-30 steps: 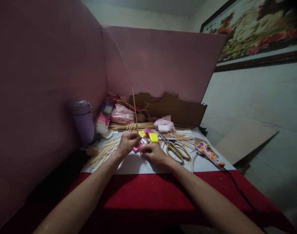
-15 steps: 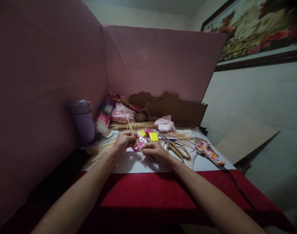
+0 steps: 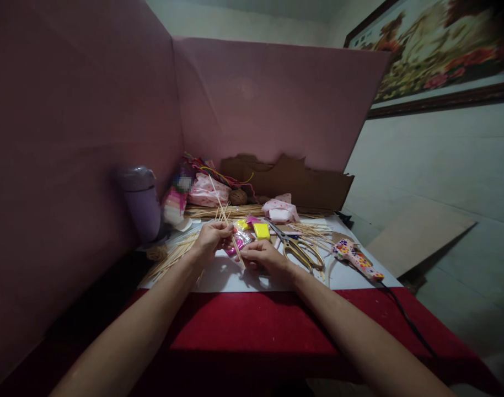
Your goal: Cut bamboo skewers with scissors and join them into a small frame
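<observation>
My left hand (image 3: 213, 240) is closed round the middle of thin bamboo sticks (image 3: 238, 252), which slant from upper left down toward me. At their lower end the fingers of my right hand (image 3: 263, 257) are pinched together against the sticks; the exact grip is partly hidden. Just behind the hands lie a yellow packet (image 3: 261, 231) and clear and magenta plastic packets (image 3: 237, 242). Scissors with gold handles (image 3: 299, 252) rest open-bladed or closed, I cannot tell, to the right of my right hand. More bamboo sticks (image 3: 173, 258) lie beside my left wrist.
A glue gun with a flowered cover (image 3: 357, 259) lies at the right, its black cord running over the red cloth (image 3: 252, 322). A purple tumbler (image 3: 142, 207) stands at the left. Behind are wrapped pink bundles (image 3: 280, 209), a twine ball (image 3: 237, 197) and torn cardboard (image 3: 293, 179).
Both hands keep nearly the same hold on the sticks. The whole view has shifted very slightly.
</observation>
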Demonstrator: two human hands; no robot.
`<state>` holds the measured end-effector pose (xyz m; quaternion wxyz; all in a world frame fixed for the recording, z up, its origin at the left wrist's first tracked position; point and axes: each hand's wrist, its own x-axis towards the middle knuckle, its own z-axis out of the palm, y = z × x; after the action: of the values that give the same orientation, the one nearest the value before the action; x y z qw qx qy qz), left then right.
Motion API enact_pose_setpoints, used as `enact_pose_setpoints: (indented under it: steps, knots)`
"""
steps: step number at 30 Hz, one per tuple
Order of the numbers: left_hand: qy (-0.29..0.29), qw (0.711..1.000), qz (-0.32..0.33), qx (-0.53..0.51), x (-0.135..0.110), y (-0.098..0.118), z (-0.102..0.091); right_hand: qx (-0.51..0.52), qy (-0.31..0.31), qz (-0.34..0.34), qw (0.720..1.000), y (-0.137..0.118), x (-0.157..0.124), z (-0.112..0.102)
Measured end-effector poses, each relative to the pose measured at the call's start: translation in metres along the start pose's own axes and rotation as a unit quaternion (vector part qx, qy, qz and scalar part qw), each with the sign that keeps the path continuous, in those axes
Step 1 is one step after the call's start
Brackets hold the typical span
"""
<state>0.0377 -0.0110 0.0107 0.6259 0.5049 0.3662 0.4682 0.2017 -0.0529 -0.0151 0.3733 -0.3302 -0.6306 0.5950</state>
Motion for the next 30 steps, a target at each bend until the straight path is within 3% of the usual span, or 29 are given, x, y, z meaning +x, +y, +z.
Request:
enact_pose_setpoints:
  steps: [5, 9, 12, 15, 19, 27, 30]
  knots:
    - [-0.008, 1.000, 0.020, 0.008, -0.004, -0.001, 0.003, 0.009, 0.019, 0.006, 1.000, 0.003, 0.002, 0.002]
    - [-0.018, 0.997, 0.059, 0.049, -0.006, -0.003, 0.007, -0.066, 0.028, -0.013, 0.997, 0.005, 0.004, 0.002]
    - [-0.030, 0.988, 0.120, 0.096, -0.009, -0.004, 0.011, -0.151, 0.077, -0.070, 0.983, 0.008, 0.007, 0.001]
    - [-0.004, 0.975, 0.184, 0.126, -0.013, -0.002, 0.016, -0.217, 0.122, -0.139, 0.959, 0.012, 0.009, 0.000]
    - [0.047, 0.955, 0.261, 0.133, -0.018, 0.005, 0.021, -0.279, 0.122, -0.169, 0.938, 0.013, 0.009, 0.000]
    - [0.000, 0.969, 0.224, 0.103, -0.016, 0.010, 0.016, -0.342, 0.137, -0.195, 0.909, 0.009, 0.007, 0.002]
    - [-0.023, 0.971, 0.220, 0.094, -0.017, 0.010, 0.020, -0.309, 0.138, -0.210, 0.917, 0.009, 0.008, 0.003]
